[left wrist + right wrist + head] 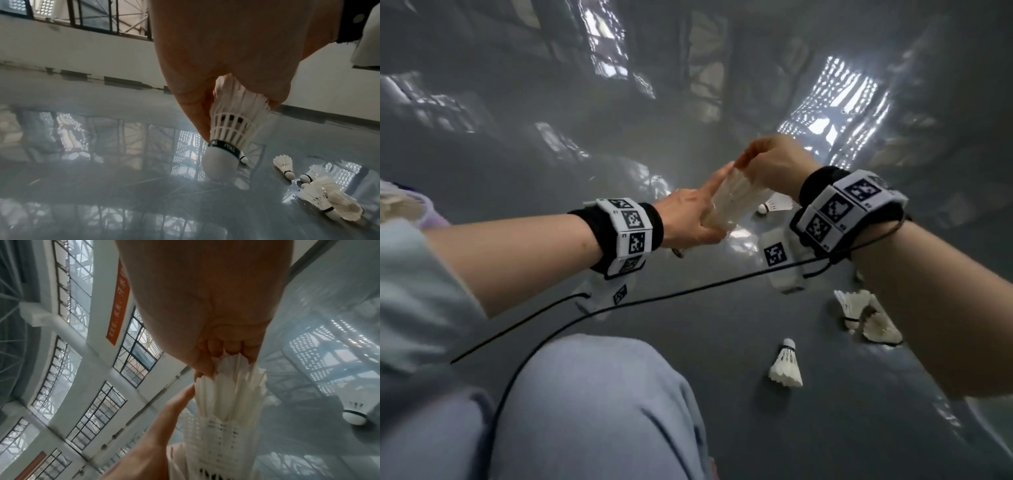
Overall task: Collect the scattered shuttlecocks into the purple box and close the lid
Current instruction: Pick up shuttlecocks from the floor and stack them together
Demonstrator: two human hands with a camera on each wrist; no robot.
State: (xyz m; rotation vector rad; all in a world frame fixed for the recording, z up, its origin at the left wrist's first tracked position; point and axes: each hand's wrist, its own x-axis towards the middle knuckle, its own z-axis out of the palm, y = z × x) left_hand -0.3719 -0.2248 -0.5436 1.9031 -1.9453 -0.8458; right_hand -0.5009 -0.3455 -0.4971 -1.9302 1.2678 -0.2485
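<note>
Here the glossy grey floor (619, 144) fills most of the head view, mirroring windows, with the person's knee (599, 404) in pale trousers low in the middle and two black cables (688, 291) slung across in front of it. At the far left edge a sliver of the purple box (424, 212) shows, well apart from the hands. Both hands meet above the floor on a stack of nested shuttlecocks (732, 202): the left hand (688, 219) has its fingers and thumb curled round the lower part, and the right hand (774, 164) has its fingertips bunched on the feather end on top. The right forearm hides part of a pair of loose shuttlecocks (866, 315) on the floor; a single shuttlecock (786, 366) lies nearer the knee, and another shuttlecock (774, 204) peeks out just behind the stack. Only the left wrist view shows the stack's cork tip (221, 164) with its black band pointing down; only the right wrist view shows the orange banner (119, 305) on the wall.
</note>
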